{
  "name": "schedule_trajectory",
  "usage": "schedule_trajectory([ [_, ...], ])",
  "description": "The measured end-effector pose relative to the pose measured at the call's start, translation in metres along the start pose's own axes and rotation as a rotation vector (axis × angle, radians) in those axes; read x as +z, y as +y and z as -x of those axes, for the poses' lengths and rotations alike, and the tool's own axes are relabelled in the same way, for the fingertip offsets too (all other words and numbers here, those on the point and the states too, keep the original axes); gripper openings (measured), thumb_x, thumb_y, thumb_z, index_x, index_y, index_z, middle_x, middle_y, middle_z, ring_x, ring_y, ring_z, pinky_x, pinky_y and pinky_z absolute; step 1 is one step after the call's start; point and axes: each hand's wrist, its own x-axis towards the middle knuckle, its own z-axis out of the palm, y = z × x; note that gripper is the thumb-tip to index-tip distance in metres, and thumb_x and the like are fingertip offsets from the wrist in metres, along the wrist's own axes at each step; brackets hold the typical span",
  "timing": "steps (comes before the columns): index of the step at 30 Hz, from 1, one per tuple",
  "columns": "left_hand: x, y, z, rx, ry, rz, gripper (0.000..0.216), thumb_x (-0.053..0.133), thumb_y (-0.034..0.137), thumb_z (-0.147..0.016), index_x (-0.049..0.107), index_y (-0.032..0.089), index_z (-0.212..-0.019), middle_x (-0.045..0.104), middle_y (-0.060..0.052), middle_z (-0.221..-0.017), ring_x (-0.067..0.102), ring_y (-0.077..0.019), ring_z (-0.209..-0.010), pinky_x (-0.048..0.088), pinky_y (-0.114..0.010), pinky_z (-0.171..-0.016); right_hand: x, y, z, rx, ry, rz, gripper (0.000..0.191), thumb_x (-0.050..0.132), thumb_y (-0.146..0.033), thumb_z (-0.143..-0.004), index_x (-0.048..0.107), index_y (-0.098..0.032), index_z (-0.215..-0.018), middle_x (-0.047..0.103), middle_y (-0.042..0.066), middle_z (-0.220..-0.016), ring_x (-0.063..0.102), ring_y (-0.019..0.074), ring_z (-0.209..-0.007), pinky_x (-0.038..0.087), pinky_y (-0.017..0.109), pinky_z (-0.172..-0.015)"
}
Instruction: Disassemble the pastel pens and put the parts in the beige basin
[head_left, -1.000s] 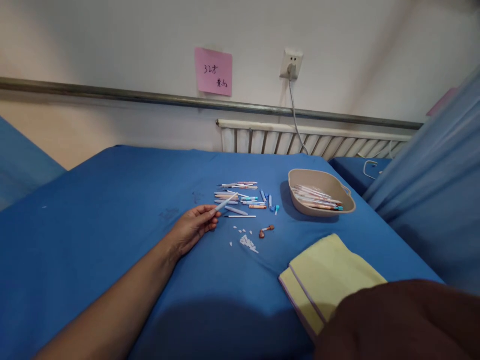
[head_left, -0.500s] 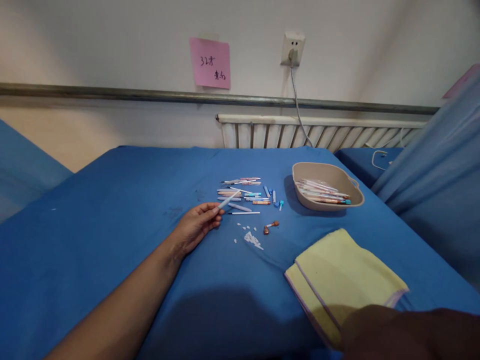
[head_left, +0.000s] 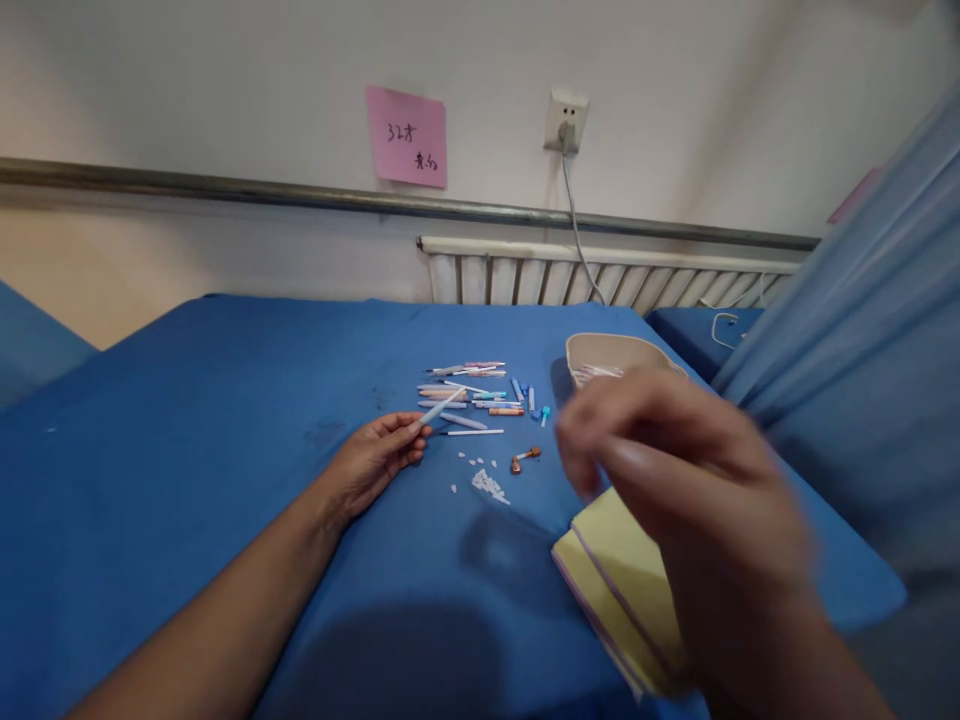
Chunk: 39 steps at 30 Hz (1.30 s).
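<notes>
A pale blue pen (head_left: 441,407) with a whitish pointed end is pinched between the thumb and fingers of my left hand (head_left: 386,452), just above the table. Beyond it lie several loose pen parts (head_left: 442,396), slim barrels and rods in blue, white and orange. Small white tips (head_left: 487,486) are heaped and scattered to the right of this hand. My right hand (head_left: 682,480) is raised over the yellow cloth (head_left: 611,575), smeared by motion. Its fingers look bent, but whether they hold anything is unclear.
Behind my right hand stands a beige basket (head_left: 611,346) with more pens, partly covered. Brown pieces (head_left: 525,460) and blue caps (head_left: 532,398) lie on the blue-covered table (head_left: 187,480). A radiator (head_left: 510,275) and a plugged-in cable (head_left: 574,215) are at the wall.
My right hand has come up from the lower right edge and now hangs over the cloth, hiding part of the basket. My left hand keeps the pen. The view has turned slightly right.
</notes>
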Motion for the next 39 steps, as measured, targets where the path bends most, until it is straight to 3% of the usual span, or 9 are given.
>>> schedule_trajectory([
  [5, 0.001, 0.000, 0.001, 0.012, 0.006, 0.016, 0.014, 0.066, 0.011, -0.075, 0.064, 0.014, -0.088, 0.068, -0.004, -0.079, 0.060, -0.0068, -0.060, 0.053, -0.015, -0.058, -0.027, 0.116, -0.045, 0.278, -0.044, 0.488, 0.009, 0.055, -0.020, -0.079, 0.061, -0.018, -0.085, 0.061, 0.000, -0.076, 0.056, 0.0123, -0.066, 0.045, 0.025, -0.062],
  [7, 0.001, 0.001, 0.002, 0.014, 0.004, 0.031, 0.014, 0.067, 0.012, -0.075, 0.064, 0.014, -0.088, 0.068, -0.004, -0.080, 0.060, -0.0070, -0.060, 0.053, -0.016, -0.058, -0.031, 0.155, -0.050, 0.308, -0.008, 0.673, 0.012, 0.054, -0.018, -0.078, 0.062, -0.018, -0.088, 0.062, 0.001, -0.079, 0.056, 0.0125, -0.068, 0.044, 0.025, -0.066],
  [9, 0.002, 0.002, 0.002, 0.014, 0.008, 0.034, 0.014, 0.067, 0.011, -0.075, 0.064, 0.014, -0.088, 0.068, -0.004, -0.080, 0.060, -0.0071, -0.060, 0.053, -0.016, -0.059, -0.028, 0.173, -0.052, 0.262, -0.053, 0.823, 0.016, 0.055, -0.018, -0.079, 0.063, -0.018, -0.092, 0.063, 0.003, -0.086, 0.056, 0.0138, -0.074, 0.043, 0.026, -0.071],
  [14, 0.001, 0.001, 0.001, 0.008, 0.005, 0.017, 0.016, 0.067, 0.012, -0.075, 0.063, 0.014, -0.090, 0.067, -0.003, -0.079, 0.060, -0.0072, -0.061, 0.051, -0.016, -0.058, -0.005, 0.172, -0.066, 0.203, -0.176, 1.096, 0.020, 0.050, -0.021, -0.085, 0.061, -0.018, -0.102, 0.062, 0.007, -0.100, 0.053, 0.0185, -0.095, 0.037, 0.028, -0.084],
  [20, 0.002, 0.000, 0.003, 0.014, -0.009, -0.017, 0.020, 0.070, 0.014, -0.071, 0.062, 0.015, -0.090, 0.066, -0.002, -0.079, 0.058, -0.0072, -0.061, 0.049, -0.018, -0.059, 0.003, 0.170, -0.071, 0.211, -0.247, 1.238, 0.021, 0.046, -0.028, -0.090, 0.058, -0.017, -0.102, 0.061, 0.011, -0.100, 0.051, 0.0227, -0.097, 0.036, 0.032, -0.082],
  [26, 0.001, -0.002, 0.003, 0.031, -0.025, -0.084, 0.022, 0.072, 0.021, -0.070, 0.063, 0.014, -0.089, 0.065, -0.003, -0.080, 0.056, -0.0081, -0.062, 0.046, -0.020, -0.059, 0.002, 0.171, -0.066, 0.121, -0.307, 1.264, 0.024, 0.037, -0.022, -0.093, 0.060, -0.016, -0.096, 0.062, 0.014, -0.095, 0.053, 0.0239, -0.092, 0.036, 0.034, -0.080],
  [29, 0.001, -0.002, 0.004, 0.043, -0.026, -0.094, 0.026, 0.074, 0.023, -0.068, 0.063, 0.015, -0.090, 0.064, -0.002, -0.079, 0.055, -0.0083, -0.062, 0.046, -0.021, -0.060, 0.000, 0.173, -0.064, 0.084, -0.226, 1.148, 0.022, 0.039, -0.022, -0.092, 0.060, -0.018, -0.096, 0.061, 0.012, -0.095, 0.053, 0.0226, -0.092, 0.037, 0.033, -0.081],
  [33, 0.002, -0.002, 0.006, 0.064, -0.025, -0.138, 0.029, 0.075, 0.027, -0.067, 0.063, 0.015, -0.090, 0.064, -0.002, -0.078, 0.055, -0.0092, -0.062, 0.045, -0.022, -0.060, -0.003, 0.177, -0.059, 0.064, -0.078, 0.726, 0.020, 0.041, -0.027, -0.092, 0.058, -0.019, -0.097, 0.059, 0.005, -0.090, 0.054, 0.0166, -0.082, 0.041, 0.027, -0.074],
  [39, 0.006, -0.003, 0.008, 0.075, -0.028, -0.222, 0.028, 0.072, 0.032, -0.068, 0.064, 0.015, -0.089, 0.065, -0.001, -0.078, 0.053, -0.0082, -0.059, 0.043, -0.022, -0.060, -0.003, 0.174, -0.056, 0.050, -0.058, 0.491, 0.021, 0.044, -0.030, -0.089, 0.061, -0.019, -0.094, 0.057, 0.002, -0.085, 0.053, 0.0150, -0.078, 0.042, 0.027, -0.072],
])
